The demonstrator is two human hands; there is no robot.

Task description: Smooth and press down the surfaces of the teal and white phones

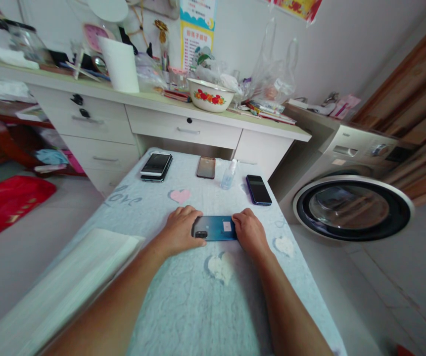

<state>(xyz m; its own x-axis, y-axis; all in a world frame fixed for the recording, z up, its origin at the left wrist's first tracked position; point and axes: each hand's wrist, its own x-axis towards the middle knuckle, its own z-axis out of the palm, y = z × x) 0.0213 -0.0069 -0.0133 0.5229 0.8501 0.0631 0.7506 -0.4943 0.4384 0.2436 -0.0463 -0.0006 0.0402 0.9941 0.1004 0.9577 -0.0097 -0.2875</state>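
A blue smartphone [213, 228] lies sideways and back up on the cloth-covered table [183, 296], its dark camera block toward the left and a pale square sticker toward the right. My left hand [183, 230] grips its left end, thumb along the near edge and fingers over the far one. At the right end, my right hand [250, 231] has its fingers closed on the phone. Beyond them stand a clear spray bottle [229, 176] and a brownish phone case [206, 167]. A dark phone [259, 190] rests to the right, and stacked phones [157, 165] lie at the far left.
Folded pale sheets [64, 282] lie along the table's left side. Behind is a white desk [186, 127] bearing a flowered enamel bowl [212, 96] and a paper roll [119, 65]. To the right, a washing machine [346, 148] has its round door open toward the table.
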